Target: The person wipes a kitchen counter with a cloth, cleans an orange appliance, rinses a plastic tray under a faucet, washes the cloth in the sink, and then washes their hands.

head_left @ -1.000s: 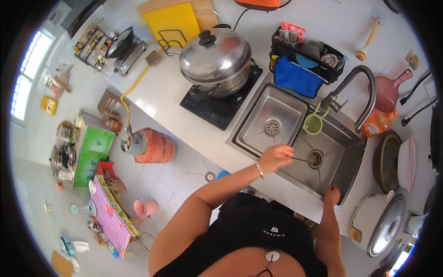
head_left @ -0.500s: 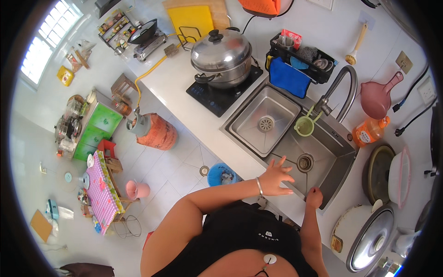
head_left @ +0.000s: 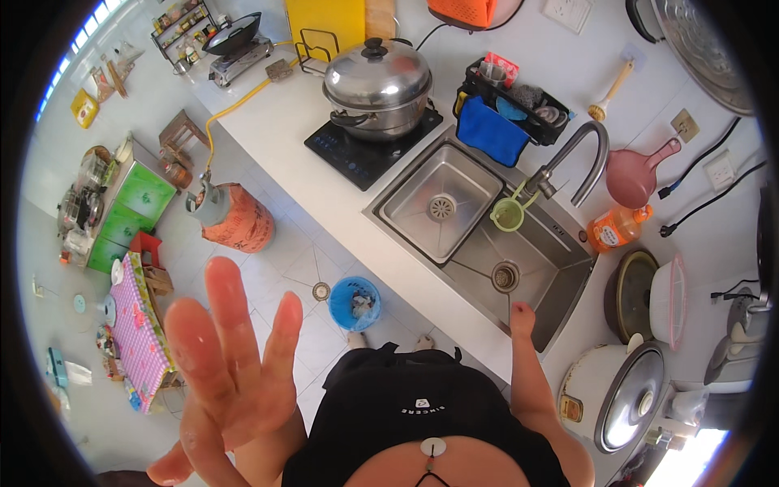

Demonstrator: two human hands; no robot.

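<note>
My left hand [head_left: 239,373] is raised close up on the left, over the floor. Its fingers are spread, look wet and hold nothing. My right hand [head_left: 522,319] is at the front edge of the steel sink [head_left: 475,286], closed. Whatever it may hold is hidden. A small green strainer [head_left: 508,214] hangs at the base of the curved tap [head_left: 598,162]. In the left part of the sink sits a steel basin [head_left: 412,223] with a drain, and the deeper right part has a drain strainer [head_left: 505,277].
Left of the sink, a lidded steel pot [head_left: 377,89] stands on a black cooktop [head_left: 350,166]. Right of it are an orange bottle [head_left: 614,230], leaning basins [head_left: 668,304] and a rice cooker [head_left: 599,398]. On the floor stand a blue bin [head_left: 355,302] and a gas cylinder [head_left: 239,219].
My left hand has moved from above the sink's front edge, up and left, close to the view. My right hand stays closed at the sink edge. The view has shifted slightly.
</note>
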